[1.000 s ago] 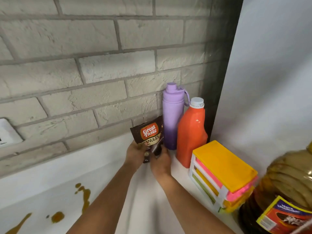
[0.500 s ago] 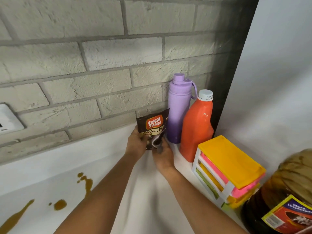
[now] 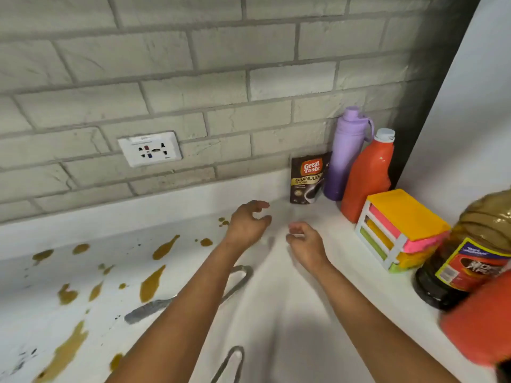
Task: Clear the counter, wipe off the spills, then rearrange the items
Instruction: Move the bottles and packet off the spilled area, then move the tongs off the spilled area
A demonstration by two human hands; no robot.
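A brown coffee granules pouch point(image 3: 308, 178) stands upright against the brick wall, beside a purple bottle point(image 3: 347, 153) and an orange bottle point(image 3: 367, 175). My left hand point(image 3: 247, 223) and my right hand point(image 3: 305, 243) hover over the white counter point(image 3: 279, 299) a little in front of the pouch, both empty with loosely curled fingers. Brown spills point(image 3: 150, 283) spread across the counter's left half. A metal utensil point(image 3: 154, 306) lies under my left forearm, partly hidden.
A small drawer box with a yellow top point(image 3: 401, 230) and a large dark liquid jug point(image 3: 467, 258) line the right wall. A blurred red object point(image 3: 481, 322) sits near the right front. A wall socket point(image 3: 150, 148) is on the bricks. Another metal loop point(image 3: 231, 363) lies near the bottom.
Both hands have let go of the coffee pouch, which now stands by the wall, and have drawn back toward me. The view has pulled back and shows more of the counter.
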